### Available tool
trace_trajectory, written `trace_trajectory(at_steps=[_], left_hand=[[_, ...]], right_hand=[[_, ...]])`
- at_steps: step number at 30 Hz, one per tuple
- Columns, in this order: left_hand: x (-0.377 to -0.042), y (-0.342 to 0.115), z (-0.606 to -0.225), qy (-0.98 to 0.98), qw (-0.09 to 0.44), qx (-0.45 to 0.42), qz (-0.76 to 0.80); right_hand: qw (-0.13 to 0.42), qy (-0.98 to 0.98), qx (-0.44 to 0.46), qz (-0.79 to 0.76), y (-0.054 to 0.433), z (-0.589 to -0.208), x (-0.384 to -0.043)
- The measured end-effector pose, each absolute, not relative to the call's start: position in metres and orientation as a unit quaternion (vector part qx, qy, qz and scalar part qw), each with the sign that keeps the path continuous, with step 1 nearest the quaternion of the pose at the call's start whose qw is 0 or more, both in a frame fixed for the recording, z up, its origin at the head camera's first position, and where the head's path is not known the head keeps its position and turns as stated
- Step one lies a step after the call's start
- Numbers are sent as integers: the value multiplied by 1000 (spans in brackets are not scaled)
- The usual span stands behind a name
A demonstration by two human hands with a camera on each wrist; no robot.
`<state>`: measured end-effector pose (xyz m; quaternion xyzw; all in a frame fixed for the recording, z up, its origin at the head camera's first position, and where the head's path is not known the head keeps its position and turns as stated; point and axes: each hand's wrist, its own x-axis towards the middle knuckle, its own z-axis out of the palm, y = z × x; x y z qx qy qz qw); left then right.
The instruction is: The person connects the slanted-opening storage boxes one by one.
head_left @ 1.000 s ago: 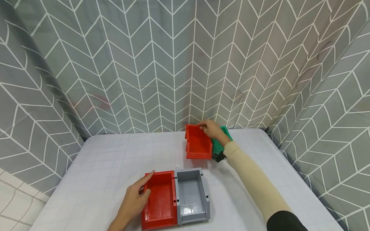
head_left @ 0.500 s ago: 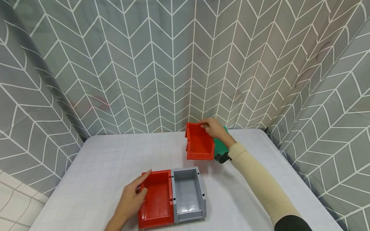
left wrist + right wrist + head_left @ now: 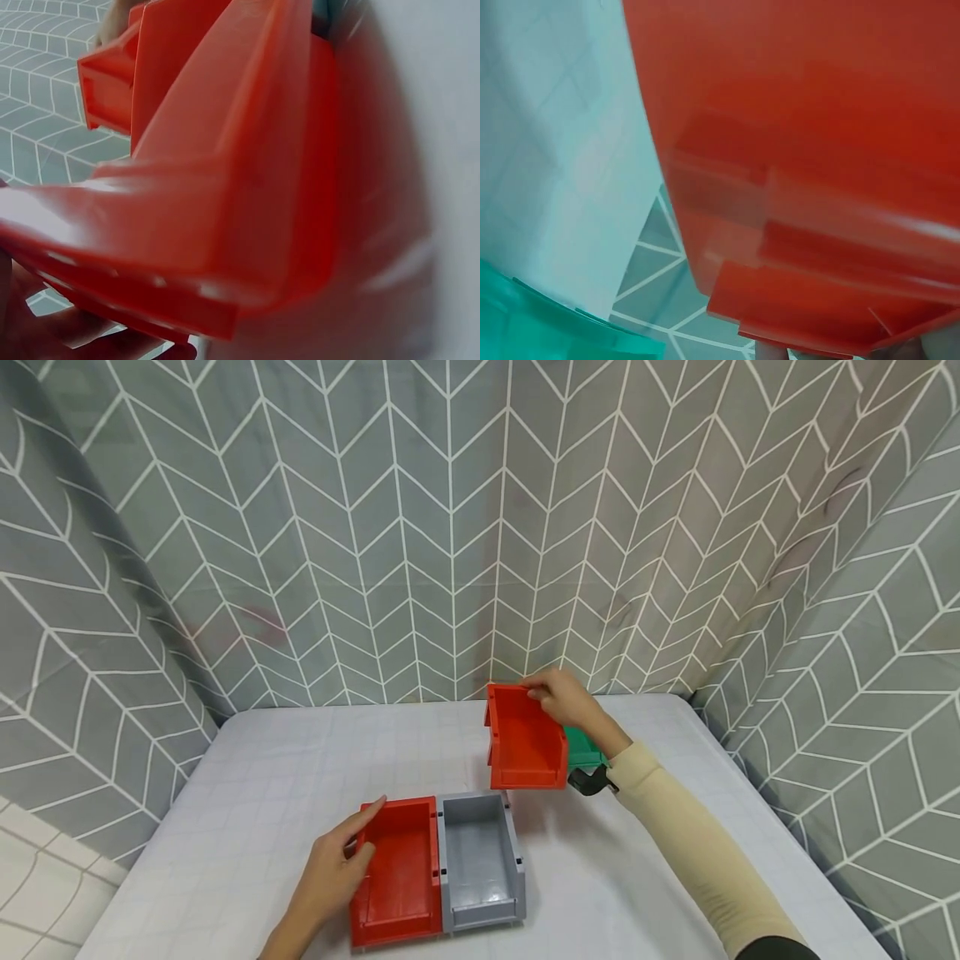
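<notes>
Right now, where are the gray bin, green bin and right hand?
Gray bin (image 3: 480,852), head view: inner floor.
Green bin (image 3: 584,748), head view: uncovered near end.
Right hand (image 3: 570,698), head view: back of the hand.

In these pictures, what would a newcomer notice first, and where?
Probably the far red bin, gripped by the right hand toward the back, partly hiding a green bin. Next, the near red bin and gray bin, side by side, the left hand holding the former's left wall. White-lined gray fabric hangs behind.
</notes>
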<state>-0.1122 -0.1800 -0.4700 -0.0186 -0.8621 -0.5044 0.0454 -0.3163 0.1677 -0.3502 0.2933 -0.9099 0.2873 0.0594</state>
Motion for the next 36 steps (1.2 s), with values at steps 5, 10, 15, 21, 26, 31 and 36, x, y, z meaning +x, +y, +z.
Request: trace_trajectory(at_steps=[5, 10, 15, 21, 26, 31, 36], left_hand=[[-113, -185, -471, -862, 42, -23, -505], [-111, -190, -470, -862, 43, -28, -504], [-111, -191, -470, -860, 36, -30, -509], [-114, -191, -472, -860, 33, -29, -509], [-115, -192, -472, -860, 33, -26, -508], [-116, -193, -470, -861, 36, -31, -507], [-118, -193, -471, -862, 37, -35, -504]], right_hand=[[75, -905, 314, 278, 172, -345, -303], [74, -902, 317, 283, 174, -340, -289], [79, -901, 316, 286, 179, -338, -275], [95, -898, 323, 285, 185, -338, -264], [94, -899, 317, 287, 184, -334, -257], [101, -897, 319, 289, 186, -333, -253], [105, -898, 316, 287, 190, -335, -249]])
